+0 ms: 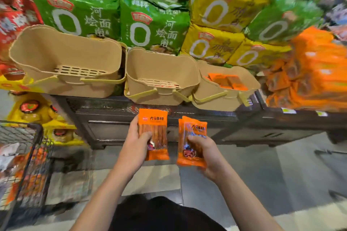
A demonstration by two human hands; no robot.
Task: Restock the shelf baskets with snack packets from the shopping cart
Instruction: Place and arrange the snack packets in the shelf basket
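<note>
Your left hand point(138, 143) grips one orange plastic snack packet point(153, 129); your right hand point(205, 153) clasps a small stack of the same orange packets point(193, 131). Both sit below the middle tan plastic basket point(161, 69) on the dark shelf point(187, 116), wire shopping cart point(24, 155) at left.

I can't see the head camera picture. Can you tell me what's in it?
Two hands each hold orange snack packets: the left hand one packet, the right hand a few. Above, three tan baskets sit on a shelf; the rightmost holds orange packets.
</note>
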